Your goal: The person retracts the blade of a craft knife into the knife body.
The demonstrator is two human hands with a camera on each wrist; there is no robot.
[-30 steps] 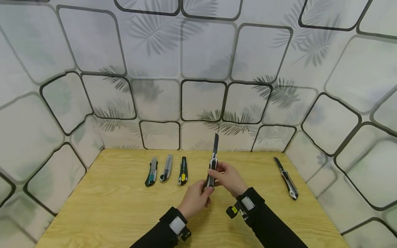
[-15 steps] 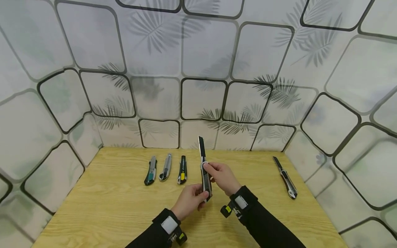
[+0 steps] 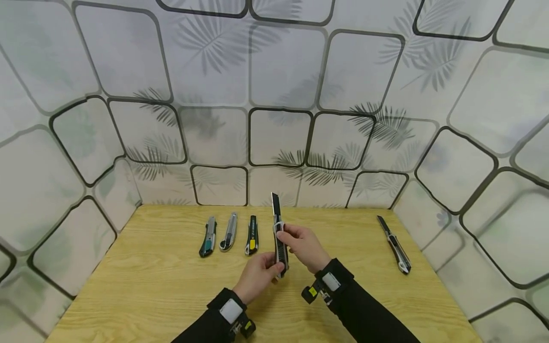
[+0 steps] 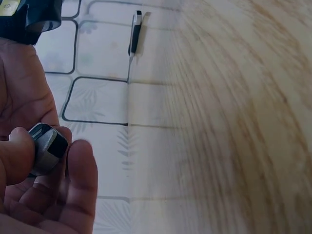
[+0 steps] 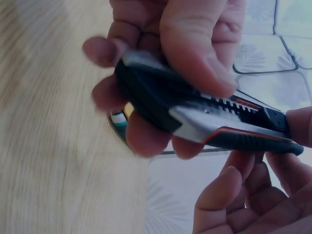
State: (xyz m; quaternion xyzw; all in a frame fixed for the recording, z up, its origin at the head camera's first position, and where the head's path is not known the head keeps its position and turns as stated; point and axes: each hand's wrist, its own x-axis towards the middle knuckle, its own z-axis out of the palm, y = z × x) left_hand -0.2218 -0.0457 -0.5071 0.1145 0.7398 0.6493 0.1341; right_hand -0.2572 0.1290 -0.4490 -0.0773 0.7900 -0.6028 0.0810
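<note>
The held knife is raised off the bench, near its middle, blade end pointing away from the person. From its handle a long dark blade stands out. The knife on the far right also shows its blade outside the handle. How much blade sits inside the other three handles is too small to tell.

There are five knives: one held, four lying on the bench. Three lie side by side on the left, apart from one another: a teal and grey knife, a silver knife and a black knife with one yellow slider. The fifth lies alone, slanted, well apart from them.

Two hands hold the one knife. The left hand has its grip closed round the butt end. The right hand pinches the handle further up, its grip only as wide as the knife, thumb on the slider.
</note>
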